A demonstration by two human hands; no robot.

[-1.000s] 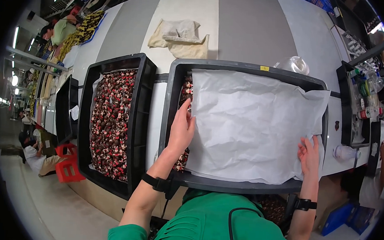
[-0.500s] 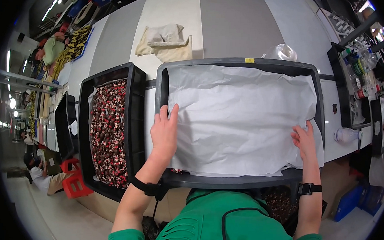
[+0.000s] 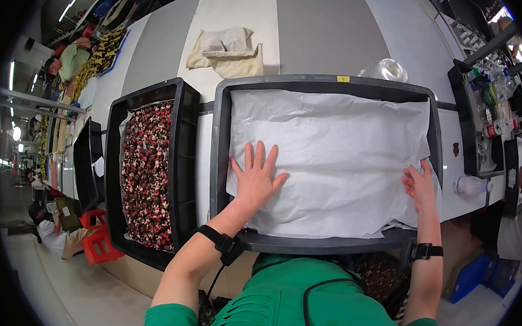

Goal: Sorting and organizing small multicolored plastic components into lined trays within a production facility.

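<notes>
A large white paper sheet (image 3: 333, 155) lies spread inside a dark grey plastic crate (image 3: 219, 160) in front of me. My left hand (image 3: 255, 177) rests flat on the sheet's left part with its fingers spread. Over at the right edge, my right hand (image 3: 418, 186) presses the paper near the crate's wall, fingers bent on the sheet. Both wrists wear black bands. The paper hides what is in the crate.
A second black crate (image 3: 114, 172) to the left holds small red and dark pieces (image 3: 147, 168). Folded cream cloths (image 3: 227, 50) and a clear plastic bag (image 3: 385, 69) lie beyond on the grey-white table. Shelving with bottles stands at right; other people work at far left.
The sheet has been lowered and flattened into the crate. My left hand slid from the crate's left edge onto the paper, and my right hand moved up along the right edge.
</notes>
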